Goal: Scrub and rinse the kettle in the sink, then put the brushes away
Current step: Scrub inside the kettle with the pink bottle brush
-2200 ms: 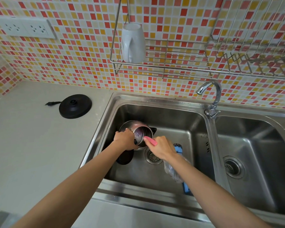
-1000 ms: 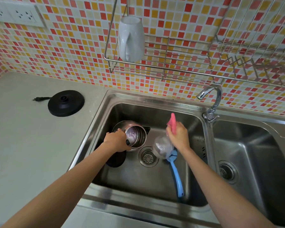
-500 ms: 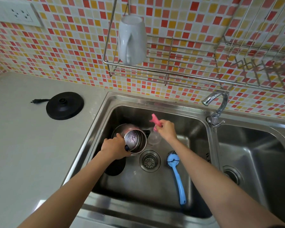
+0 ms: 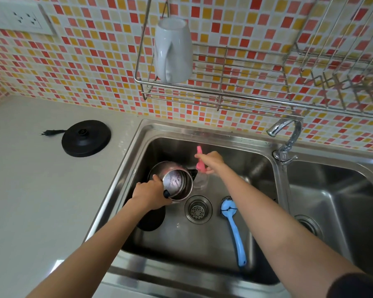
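While the kettle (image 4: 177, 183) sits tilted in the left basin of the sink (image 4: 142, 134), at the centre of the frame, you seem to be mid-scrub. Your left hand (image 4: 151, 194) grips the kettle by its handle side, and your right hand (image 4: 211, 161) grasps the pink brush (image 4: 201, 166) just beside the spout. Next, the bristles likely need steering into the kettle's mouth. The blue brush (image 4: 235, 231) lies right of the drain.

The left forearm (image 4: 108, 239) and right forearm (image 4: 267, 214) are left bare along all that is visible. A dark sleeve (image 4: 359, 286) is worn on the right upper arm, glimpsed at the lower right corner. The left hand (image 4: 151, 195) and right hand (image 4: 211, 161) are uncovered.
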